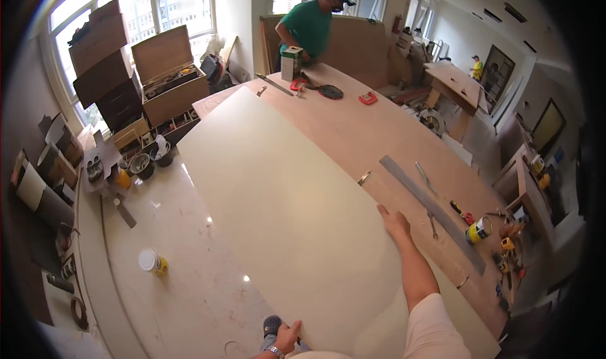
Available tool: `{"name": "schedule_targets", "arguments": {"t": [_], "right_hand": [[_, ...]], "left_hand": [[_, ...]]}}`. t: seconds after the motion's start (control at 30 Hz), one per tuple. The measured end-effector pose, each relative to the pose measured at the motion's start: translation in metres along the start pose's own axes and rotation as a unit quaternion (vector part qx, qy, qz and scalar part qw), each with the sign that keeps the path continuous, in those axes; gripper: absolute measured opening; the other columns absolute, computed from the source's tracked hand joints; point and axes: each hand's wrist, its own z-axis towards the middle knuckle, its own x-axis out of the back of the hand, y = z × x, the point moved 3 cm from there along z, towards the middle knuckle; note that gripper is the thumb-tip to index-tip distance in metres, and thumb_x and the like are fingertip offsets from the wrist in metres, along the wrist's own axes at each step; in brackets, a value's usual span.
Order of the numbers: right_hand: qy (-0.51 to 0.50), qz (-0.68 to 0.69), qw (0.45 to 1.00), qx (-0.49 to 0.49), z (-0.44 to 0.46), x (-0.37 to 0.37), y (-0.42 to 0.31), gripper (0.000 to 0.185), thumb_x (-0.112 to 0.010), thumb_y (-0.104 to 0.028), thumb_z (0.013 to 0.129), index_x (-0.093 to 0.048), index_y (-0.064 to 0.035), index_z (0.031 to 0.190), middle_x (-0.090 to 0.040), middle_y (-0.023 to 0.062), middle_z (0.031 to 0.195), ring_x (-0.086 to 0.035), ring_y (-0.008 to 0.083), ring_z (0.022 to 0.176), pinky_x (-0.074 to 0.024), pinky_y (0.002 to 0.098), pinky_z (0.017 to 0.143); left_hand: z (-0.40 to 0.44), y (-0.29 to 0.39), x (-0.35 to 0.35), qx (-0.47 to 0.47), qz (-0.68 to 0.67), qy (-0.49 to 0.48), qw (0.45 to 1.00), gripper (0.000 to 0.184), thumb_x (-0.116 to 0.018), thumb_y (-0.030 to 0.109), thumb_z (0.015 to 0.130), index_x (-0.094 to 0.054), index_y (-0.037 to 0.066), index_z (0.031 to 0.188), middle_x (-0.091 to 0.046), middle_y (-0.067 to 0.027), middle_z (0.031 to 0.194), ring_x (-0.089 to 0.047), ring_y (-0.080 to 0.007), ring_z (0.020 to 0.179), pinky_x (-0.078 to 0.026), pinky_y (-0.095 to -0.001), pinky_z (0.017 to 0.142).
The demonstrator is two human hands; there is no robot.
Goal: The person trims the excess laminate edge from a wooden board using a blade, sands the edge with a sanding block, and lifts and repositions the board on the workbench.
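Observation:
A large, thin cream laminate sheet [284, 188] lies across the wooden worktable, its left side overhanging the floor. My left hand [288, 335] is closed on the sheet's near left edge, thumb on top, with a watch on that wrist. Further along, my right hand [394, 223] grips the opposite, right edge, its fingers partly hidden. Beside the right hand, a long grey metal strip [435, 215] lies on the bare wooden tabletop [360, 141]. A small metal clip [364, 178] sits at the sheet's edge just beyond that hand.
Across the table stands a person in green [307, 28] beside a box-shaped can [291, 64]. Red clamps [367, 98] lie near the far end. A yellow-labelled tin [478, 230] and tools line the right edge. On the floor at left stands a white-lidded tub [153, 262].

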Motion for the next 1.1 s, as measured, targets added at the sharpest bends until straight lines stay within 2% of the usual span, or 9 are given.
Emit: {"name": "schedule_targets", "arguments": {"t": [0.1, 0.3, 0.4, 0.5, 0.7, 0.8, 0.9, 0.97, 1.1], "right_hand": [[-0.012, 0.009, 1.0, -0.006, 0.01, -0.009, 0.008, 0.081, -0.038, -0.071, 0.091, -0.07, 0.0014, 0.108, -0.067, 0.0262, 0.109, -0.063, 0.0407, 0.107, -0.0475, 0.0458, 0.092], [-0.062, 0.006, 0.998, -0.022, 0.024, -0.018, 0.013, 0.081, -0.036, -0.072, 0.091, -0.069, -0.0014, 0.113, -0.065, 0.024, 0.117, -0.06, 0.0388, 0.115, -0.0455, 0.0462, 0.096], [-0.089, 0.023, 0.995, -0.041, 0.015, -0.01, 0.009, 0.078, -0.036, -0.07, 0.092, -0.069, -0.004, 0.116, -0.065, 0.0213, 0.12, -0.059, 0.0371, 0.118, -0.0438, 0.0464, 0.099], [-0.089, 0.04, 0.995, -0.036, 0.019, -0.016, 0.018, 0.077, -0.036, -0.069, 0.093, -0.067, -0.0042, 0.12, -0.064, 0.0199, 0.123, -0.058, 0.0359, 0.119, -0.0427, 0.0465, 0.101], [-0.108, 0.057, 0.992, -0.031, 0.021, -0.023, 0.031, 0.065, -0.046, -0.061, 0.093, -0.067, -0.0049, 0.118, -0.064, 0.018, 0.123, -0.058, 0.0337, 0.118, -0.0438, 0.045, 0.1], [0.049, 0.025, 0.998, 0.032, -0.001, -0.015, 0.042, 0.058, -0.054, -0.054, 0.092, -0.065, -0.0039, 0.118, -0.062, 0.018, 0.122, -0.056, 0.0325, 0.119, -0.0437, 0.0433, 0.1], [0.203, 0.157, 0.962, 0.091, -0.04, -0.016, 0.079, 0.051, -0.062, -0.046, 0.09, -0.063, -0.003, 0.119, -0.06, 0.0189, 0.122, -0.053, 0.033, 0.12, -0.0435, 0.0428, 0.1], [0.247, 0.193, 0.943, 0.109, -0.089, -0.014, 0.114, 0.046, -0.068, -0.038, 0.088, -0.064, -0.0022, 0.116, -0.06, 0.0199, 0.121, -0.053, 0.0342, 0.119, -0.0432, 0.0439, 0.101], [0.309, 0.129, 0.942, -0.021, -0.221, -0.053, 0.239, 0.038, -0.071, -0.028, 0.086, -0.065, -0.0035, 0.114, -0.058, 0.0181, 0.126, -0.051, 0.0349, 0.121, -0.0419, 0.0436, 0.103]], "left_hand": [[0.012, -0.011, -0.001, 0.005, 0.01, -0.015, 1.0, 0.037, -0.056, 0.026, 0.099, -0.056, -0.002, 0.123, -0.066, -0.0134, 0.112, -0.068, -0.0239, 0.094, -0.058, -0.0399, 0.08], [0.015, -0.007, -0.012, 0.021, 0.003, 0.032, 0.999, 0.035, -0.063, 0.024, 0.095, -0.054, 0.0, 0.119, -0.066, -0.0106, 0.101, -0.066, -0.0215, 0.079, -0.056, -0.0358, 0.062], [0.014, -0.004, -0.006, 0.019, 0.105, 0.012, 0.994, 0.037, -0.062, 0.026, 0.096, -0.053, -0.003, 0.117, -0.064, -0.0141, 0.106, -0.067, -0.0239, 0.081, -0.059, -0.0386, 0.064], [0.028, -0.032, 0.023, 0.101, 0.237, -0.015, 0.966, 0.046, -0.062, 0.044, 0.094, -0.061, -0.001, 0.085, -0.058, -0.0073, 0.067, -0.049, -0.0147, 0.057, -0.04, -0.0344, 0.049], [-0.001, 0.005, -0.015, -0.056, 0.172, 0.034, 0.983, 0.067, -0.057, 0.053, 0.094, -0.051, -0.01, 0.118, -0.066, -0.0191, 0.085, -0.062, -0.0253, 0.071, -0.052, -0.0421, 0.06], [0.011, -0.005, 0.009, 0.085, 0.245, 0.043, 0.965, 0.078, -0.061, 0.055, 0.09, -0.046, -0.012, 0.128, -0.066, -0.0212, 0.098, -0.064, -0.0255, 0.077, -0.054, -0.0428, 0.067], [-0.011, 0.021, -0.028, 0.001, 0.021, 0.033, 0.999, 0.038, -0.061, 0.03, 0.096, -0.055, -0.004, 0.112, -0.065, -0.0167, 0.104, -0.067, -0.025, 0.079, -0.059, -0.0401, 0.061], [-0.002, 0.016, -0.022, -0.047, 0.05, 0.0, 0.998, 0.038, -0.061, 0.031, 0.096, -0.056, -0.004, 0.109, -0.065, -0.0168, 0.099, -0.067, -0.0253, 0.077, -0.058, -0.0401, 0.058], [-0.008, 0.032, -0.021, -0.073, 0.101, -0.077, 0.989, 0.041, -0.062, 0.033, 0.096, -0.055, -0.006, 0.105, -0.066, -0.0168, 0.092, -0.067, -0.0269, 0.07, -0.057, -0.0409, 0.054]]}}
